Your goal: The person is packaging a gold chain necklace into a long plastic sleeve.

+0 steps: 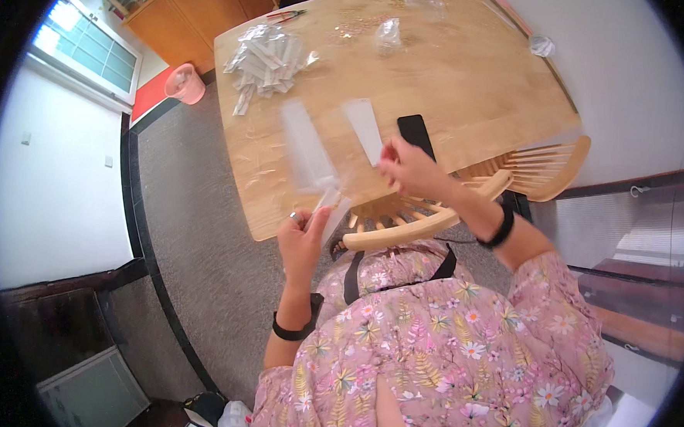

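Observation:
My left hand [303, 233] grips a clear plastic sleeve [335, 214] with something white and a small gold-coloured bit at it, just off the table's near edge. My right hand [403, 167] is blurred, its fingers curled; whether it holds anything small cannot be told. It is over the near end of a stack of white paper strips [364, 125]. A black smartphone [414, 131] lies beside that hand. To the left of the white strips lies a stack of clear plastic sleeves [306, 146].
A heap of filled clear packets [267, 61] covers the far left of the wooden table [468, 79], near red-handled pliers [288, 14]. Small gold and red pieces [355, 28] lie by a crumpled plastic bag [389, 32]. A wooden chair [404, 230] stands against the near edge.

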Tool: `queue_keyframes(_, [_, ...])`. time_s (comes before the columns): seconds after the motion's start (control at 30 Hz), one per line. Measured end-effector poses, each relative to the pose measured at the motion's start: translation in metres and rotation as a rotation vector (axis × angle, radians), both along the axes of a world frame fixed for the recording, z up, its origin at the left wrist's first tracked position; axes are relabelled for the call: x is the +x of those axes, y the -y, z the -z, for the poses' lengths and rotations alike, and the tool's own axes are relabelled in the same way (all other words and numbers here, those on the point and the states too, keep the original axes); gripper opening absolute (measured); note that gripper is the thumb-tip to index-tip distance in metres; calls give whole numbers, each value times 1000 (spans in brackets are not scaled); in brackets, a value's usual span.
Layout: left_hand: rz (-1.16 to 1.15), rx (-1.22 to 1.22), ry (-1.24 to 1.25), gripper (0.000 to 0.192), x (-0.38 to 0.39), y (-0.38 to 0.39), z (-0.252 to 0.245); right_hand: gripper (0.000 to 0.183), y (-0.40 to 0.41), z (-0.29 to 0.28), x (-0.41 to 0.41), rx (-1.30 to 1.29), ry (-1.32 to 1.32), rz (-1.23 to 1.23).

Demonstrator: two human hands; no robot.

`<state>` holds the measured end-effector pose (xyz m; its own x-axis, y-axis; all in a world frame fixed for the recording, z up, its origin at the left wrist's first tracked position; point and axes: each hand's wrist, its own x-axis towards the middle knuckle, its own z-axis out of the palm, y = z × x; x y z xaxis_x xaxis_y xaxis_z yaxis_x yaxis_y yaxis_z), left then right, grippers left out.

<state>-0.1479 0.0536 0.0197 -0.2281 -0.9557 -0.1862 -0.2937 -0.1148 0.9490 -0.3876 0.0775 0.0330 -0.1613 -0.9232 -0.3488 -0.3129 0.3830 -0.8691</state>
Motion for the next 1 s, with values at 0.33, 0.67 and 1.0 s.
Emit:
queue_keyframes(0.33, [33, 41, -71, 32, -22, 1, 11, 17, -30, -2, 86, -235, 484, 494])
queue_keyframes(0.67, [450, 449, -70, 22, -11, 34, 11, 13, -24, 13, 61, -84, 656, 524])
queue_keyframes(1.0, [437, 353, -251, 17, -27, 49, 10, 15, -19, 17, 60, -93, 685, 452])
